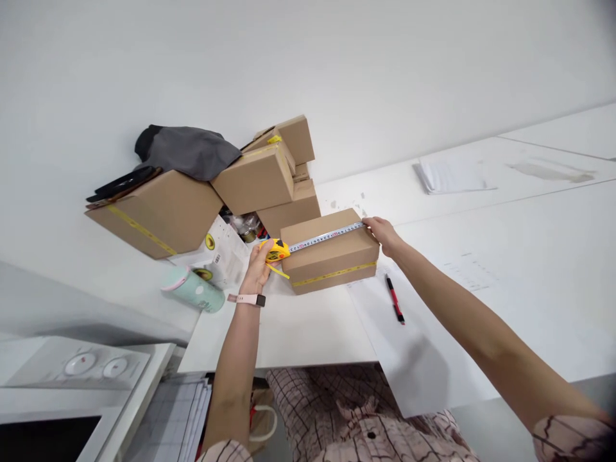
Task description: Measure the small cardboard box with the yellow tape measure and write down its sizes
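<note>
One tape measure across box — L hand, R hand, digits illegible

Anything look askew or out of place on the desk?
Yes. The pile of boxes at the back is heaped unevenly, several tilted, with a grey cloth slumped on top. A green bottle lies on its side near the left hand. The box under the tape measure, whose end the right hand holds, sits flat.

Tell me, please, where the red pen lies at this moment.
In the head view the red pen lies on a white sheet on the table, just right of the cardboard box and near the right hand.
</note>
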